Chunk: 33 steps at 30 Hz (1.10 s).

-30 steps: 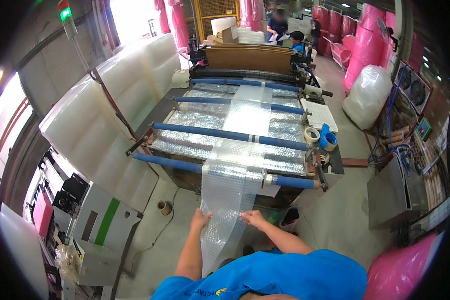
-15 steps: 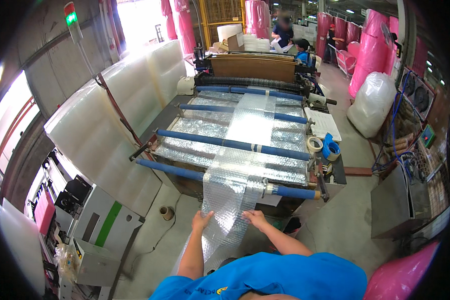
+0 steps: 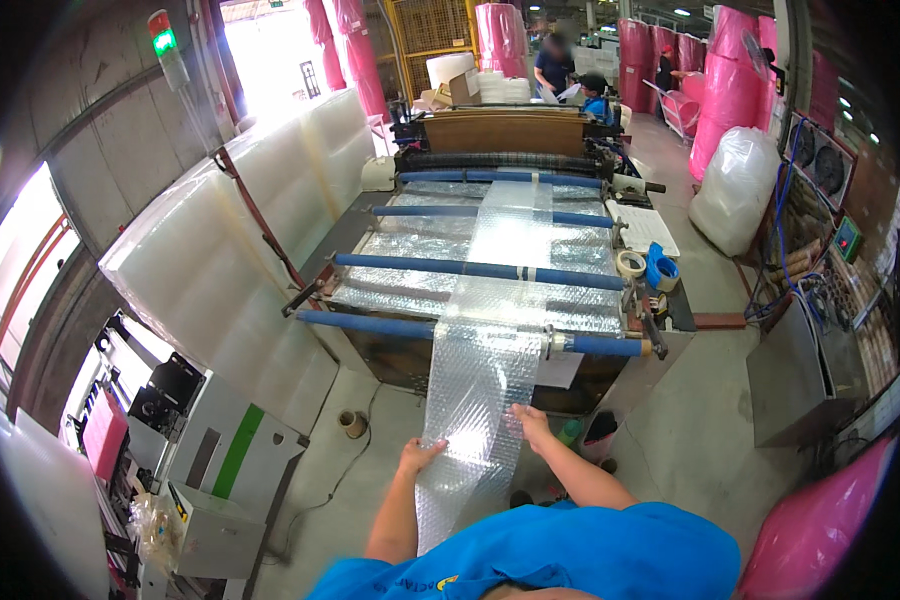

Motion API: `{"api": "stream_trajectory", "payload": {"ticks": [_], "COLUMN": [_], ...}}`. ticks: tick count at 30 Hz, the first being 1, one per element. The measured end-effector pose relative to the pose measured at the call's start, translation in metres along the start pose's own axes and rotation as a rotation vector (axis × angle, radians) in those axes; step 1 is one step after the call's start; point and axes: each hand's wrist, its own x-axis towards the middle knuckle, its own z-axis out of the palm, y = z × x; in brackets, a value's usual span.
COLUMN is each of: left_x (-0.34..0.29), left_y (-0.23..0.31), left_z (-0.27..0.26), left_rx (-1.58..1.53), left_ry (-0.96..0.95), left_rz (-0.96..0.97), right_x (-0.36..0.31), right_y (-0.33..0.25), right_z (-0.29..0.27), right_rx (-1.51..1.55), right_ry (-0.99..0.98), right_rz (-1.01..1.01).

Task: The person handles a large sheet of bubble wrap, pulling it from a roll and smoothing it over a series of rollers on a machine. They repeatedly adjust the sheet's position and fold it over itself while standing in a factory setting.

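Observation:
A strip of clear bubble wrap (image 3: pixel 490 370) runs from the machine over the front blue roller (image 3: pixel 370 327) and hangs down toward me. My left hand (image 3: pixel 420 456) is closed on the strip's left edge. On its right edge, a little higher, my right hand (image 3: pixel 532 424) grips the film with bent fingers. Between the two hands the bubble wrap is stretched fairly flat and catches bright light. Its lower part drops in front of my blue shirt, where its end is hidden.
Rolls of tape (image 3: pixel 630 264) and a blue tape roll (image 3: pixel 662 272) lie on the machine's right side. Wrapped white foam stacks (image 3: pixel 240 200) stand at left. A cardboard core (image 3: pixel 352 424) and cable lie on the floor. Two people work behind the machine; another stands farther right.
Both hands have shifted slightly right, the left one also lower, still on the strip's edges. The strip between roller and hands now hangs straighter and flatter. My view has tilted a little.

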Motion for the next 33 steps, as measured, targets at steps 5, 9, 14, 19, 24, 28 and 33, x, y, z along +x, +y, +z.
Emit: {"api": "stream_trajectory", "payload": {"ticks": [5,9,14,19,24,28,33], "left_x": [-0.058,-0.089,-0.133,-0.138,-0.118,-0.132,-0.147], "left_y": [-0.029,-0.075,-0.073,-0.070,-0.100,-0.094,-0.092], "left_z": [-0.015,-0.016,-0.033,-0.037,-0.028,-0.036,-0.036], "left_rx": [-0.029,0.009,0.081,0.082,-0.126,-0.302,-0.285], "left_ry": [-0.005,0.050,0.165,0.188,0.155,0.106,0.120], "left_rz": [-0.016,-0.003,-0.021,-0.052,0.098,0.214,0.259], "right_x": [-0.054,-0.103,-0.158,-0.162,-0.172,-0.181,-0.182], "right_y": [0.046,0.104,0.140,0.132,0.127,0.126,0.126], "right_z": [0.017,0.025,0.036,0.036,0.036,0.036,0.039], "right_rx": [-0.015,-0.090,-0.061,-0.172,-0.215,-0.161,-0.158], "right_ry": [0.054,0.026,0.003,0.003,-0.007,0.009,0.026], "right_rz": [0.112,0.232,0.234,0.159,0.077,0.001,-0.021]}}
